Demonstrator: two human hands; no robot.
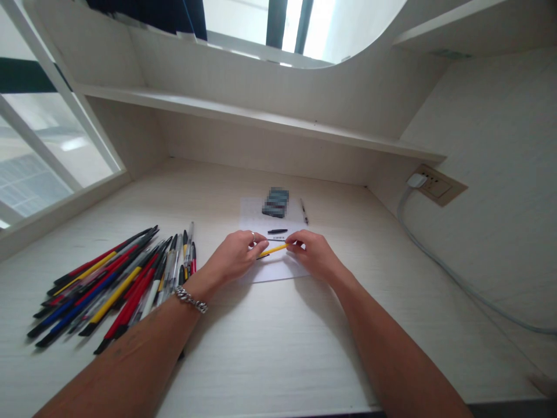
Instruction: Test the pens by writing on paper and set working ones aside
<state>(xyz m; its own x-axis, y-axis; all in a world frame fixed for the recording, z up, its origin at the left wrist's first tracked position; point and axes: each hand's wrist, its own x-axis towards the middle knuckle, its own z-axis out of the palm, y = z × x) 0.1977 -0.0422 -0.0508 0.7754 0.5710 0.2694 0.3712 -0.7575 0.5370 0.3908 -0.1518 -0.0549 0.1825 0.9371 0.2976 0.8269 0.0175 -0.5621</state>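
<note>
A slim yellow pen (275, 249) slants between my two hands, just over a sheet of white paper (278, 273). My right hand (314, 251) pinches its upper right end between thumb and fingers. Around its lower left end, the thumb and fingers of my left hand (239, 253) are closed; a ring and a chain bracelet show on this hand and wrist. Behind the pen, a thin dark rod (277, 240) spans the gap between my fingertips; whether I hold it is unclear. A short black pen cap (277, 231) lies farther up the paper.
A big pile of pens (117, 278) in red, blue, yellow, black and clear covers the desk's left side. A blurred dark packet (275, 202) and a clear pen (304, 212) lie at the back. A white cable (439, 264) hangs from the wall socket (438, 184) at right.
</note>
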